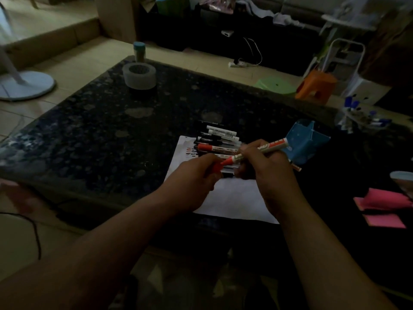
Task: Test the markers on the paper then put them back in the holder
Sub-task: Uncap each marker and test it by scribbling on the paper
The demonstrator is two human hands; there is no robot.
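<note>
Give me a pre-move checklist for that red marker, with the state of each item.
1. Grip on red marker: ok. The right hand holds the barrel and the left hand pinches the red end.
2. Cap on or off: cannot tell; fingers hide the joint.
3. Blank space on paper: ok. The near part is bare, and the test marks sit at the far left corner.
4. Holder upright: not ok; it looks tipped over.
5. Other markers out of the way: ok, in a row at the paper's far edge.
</note>
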